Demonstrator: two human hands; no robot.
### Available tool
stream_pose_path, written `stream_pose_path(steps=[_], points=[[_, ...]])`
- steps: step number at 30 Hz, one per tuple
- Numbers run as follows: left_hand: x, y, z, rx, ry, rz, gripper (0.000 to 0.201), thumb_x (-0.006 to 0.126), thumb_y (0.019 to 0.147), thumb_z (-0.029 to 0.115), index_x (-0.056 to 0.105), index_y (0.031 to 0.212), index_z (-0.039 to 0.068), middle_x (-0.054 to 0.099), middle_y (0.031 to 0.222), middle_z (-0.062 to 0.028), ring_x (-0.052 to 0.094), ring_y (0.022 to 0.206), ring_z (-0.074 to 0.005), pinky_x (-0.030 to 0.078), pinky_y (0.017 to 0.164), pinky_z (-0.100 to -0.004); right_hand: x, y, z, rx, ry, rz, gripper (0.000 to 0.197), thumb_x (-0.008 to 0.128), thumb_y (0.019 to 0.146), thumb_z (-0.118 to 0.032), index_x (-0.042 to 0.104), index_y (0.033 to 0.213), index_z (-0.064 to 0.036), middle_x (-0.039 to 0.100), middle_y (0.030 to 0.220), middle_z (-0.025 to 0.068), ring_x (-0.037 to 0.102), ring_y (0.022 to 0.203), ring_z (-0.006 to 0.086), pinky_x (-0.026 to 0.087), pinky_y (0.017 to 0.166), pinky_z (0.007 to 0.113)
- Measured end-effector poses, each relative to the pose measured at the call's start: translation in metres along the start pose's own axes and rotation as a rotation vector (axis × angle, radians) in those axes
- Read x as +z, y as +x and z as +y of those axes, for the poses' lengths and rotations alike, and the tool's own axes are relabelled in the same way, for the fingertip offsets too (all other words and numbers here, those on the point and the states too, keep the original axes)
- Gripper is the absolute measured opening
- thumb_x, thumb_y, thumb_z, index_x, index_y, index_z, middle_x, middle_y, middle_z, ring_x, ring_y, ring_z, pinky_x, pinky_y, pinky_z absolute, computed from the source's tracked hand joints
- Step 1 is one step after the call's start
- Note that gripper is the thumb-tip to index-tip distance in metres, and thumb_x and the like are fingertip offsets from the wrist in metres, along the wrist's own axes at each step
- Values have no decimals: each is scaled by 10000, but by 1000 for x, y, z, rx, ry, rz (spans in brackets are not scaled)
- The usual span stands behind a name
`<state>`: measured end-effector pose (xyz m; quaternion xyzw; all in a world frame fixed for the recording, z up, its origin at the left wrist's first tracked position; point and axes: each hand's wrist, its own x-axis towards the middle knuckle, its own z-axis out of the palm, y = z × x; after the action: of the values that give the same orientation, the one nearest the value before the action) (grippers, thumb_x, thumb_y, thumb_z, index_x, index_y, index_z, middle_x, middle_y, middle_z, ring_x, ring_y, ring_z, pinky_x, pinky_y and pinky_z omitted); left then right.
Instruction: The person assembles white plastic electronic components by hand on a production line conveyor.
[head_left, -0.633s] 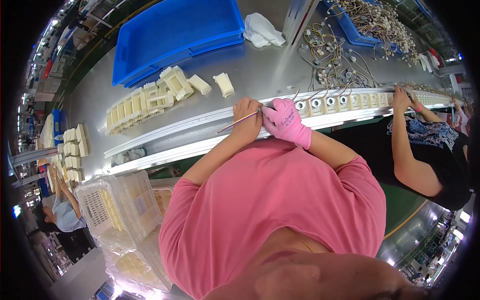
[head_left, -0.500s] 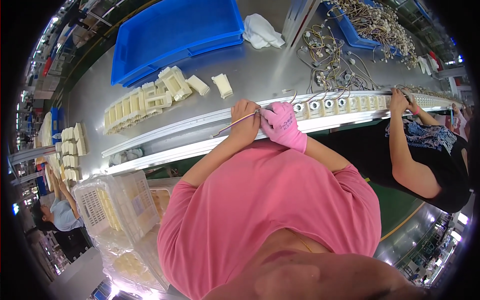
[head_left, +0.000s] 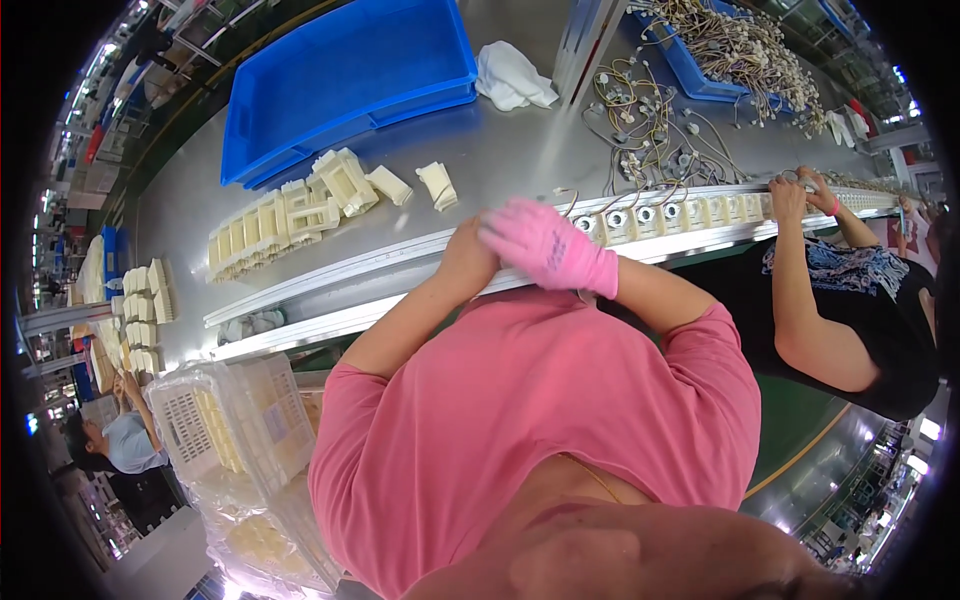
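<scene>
Here the blurred right hand (head_left: 545,245) overlaps the left hand (head_left: 467,254); whether fingers (head_left: 507,232) grip, I can't tell.

Here at the metal rail (head_left: 330,276), the pink-gloved right hand (head_left: 545,245) is overlapping the bare left hand (head_left: 468,254), hiding its fingertips! Cream plastic frames (head_left: 268,224) are standing beyond, a blue tray (head_left: 340,95) is sitting behind them, and tangled wires (head_left: 655,128) are sprawling off to the right.

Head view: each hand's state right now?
Left hand: partly hidden behind the pink glove; grip cannot be told.
Right hand: gloved, palm hidden; cannot be told.
</scene>
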<state>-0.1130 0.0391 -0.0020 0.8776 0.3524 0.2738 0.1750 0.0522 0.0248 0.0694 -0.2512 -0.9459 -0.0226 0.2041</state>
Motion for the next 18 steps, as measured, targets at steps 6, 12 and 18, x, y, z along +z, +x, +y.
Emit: stream_pose_path(steps=[6, 12, 18], points=[[-8, 2, 12, -77, 121, -48, 107, 578, 716, 84, 569, 804, 24, 506, 799, -116, 520, 749, -312, 435, 661, -391, -5, 1, 22, 191, -11, -370, 294, 557, 683, -201, 493, 925, -47, 553, 895, 118, 530, 930, 271, 355, 872, 412], [-2, 2, 0, -164, -211, 73, 97, 618, 723, 89, 574, 785, 28, 497, 790, -121, 508, 721, -319, 412, 634, -401, -9, 11, 16, 430, 167, -694, 314, 539, 731, -164, 414, 996, -49, 593, 749, 113, 597, 730, 317, 415, 692, 434], [2, 3, 7, -235, -242, 186, 116, 636, 690, 66, 567, 775, 27, 492, 780, -125, 500, 709, -324, 399, 623, -400, -3, 16, 12, 404, 3, -709, 283, 552, 731, -182, 427, 947, -49, 577, 748, 131, 585, 673, 313, 441, 628, 398]])
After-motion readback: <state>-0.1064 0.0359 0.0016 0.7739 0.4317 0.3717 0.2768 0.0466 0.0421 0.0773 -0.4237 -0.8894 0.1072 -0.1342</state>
